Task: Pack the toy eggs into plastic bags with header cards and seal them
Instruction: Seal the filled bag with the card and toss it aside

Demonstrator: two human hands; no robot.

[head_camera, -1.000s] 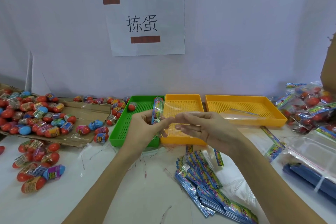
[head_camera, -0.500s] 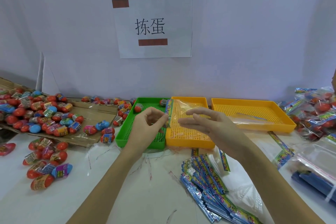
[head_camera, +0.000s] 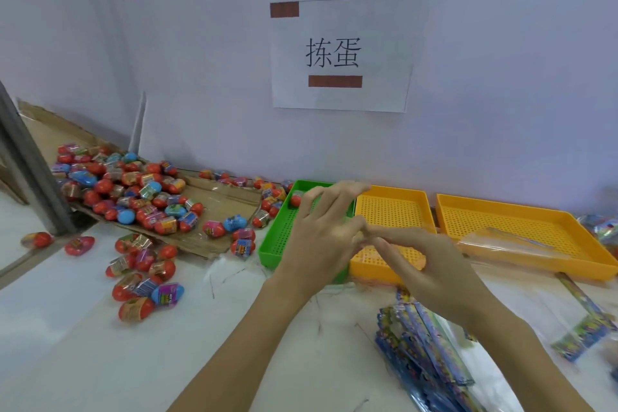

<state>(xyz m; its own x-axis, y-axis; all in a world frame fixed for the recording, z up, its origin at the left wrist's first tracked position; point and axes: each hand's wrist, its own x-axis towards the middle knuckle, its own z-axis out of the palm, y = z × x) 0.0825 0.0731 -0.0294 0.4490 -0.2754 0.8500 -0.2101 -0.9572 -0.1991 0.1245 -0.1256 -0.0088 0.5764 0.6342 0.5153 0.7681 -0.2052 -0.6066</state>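
Your left hand (head_camera: 321,241) and right hand (head_camera: 431,264) meeting over the yellow tray (head_camera: 394,211), fingers pinched together, whatever they hold too blurred to tell, toy eggs (head_camera: 133,191) heaped far left on cardboard (head_camera: 214,197), header cards (head_camera: 428,341) near right on the worktop (head_camera: 83,344)

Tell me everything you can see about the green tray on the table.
The green tray is a shallow rectangular basket, plastic by its look, with low solid walls and a floor perforated in a fine grid. It lies flat on the white table, pushed against the small yellow tray on its right. One red toy egg rests in its far corner. The left hand hovers in front of it, hiding much of its right side; whether it touches cannot be told.
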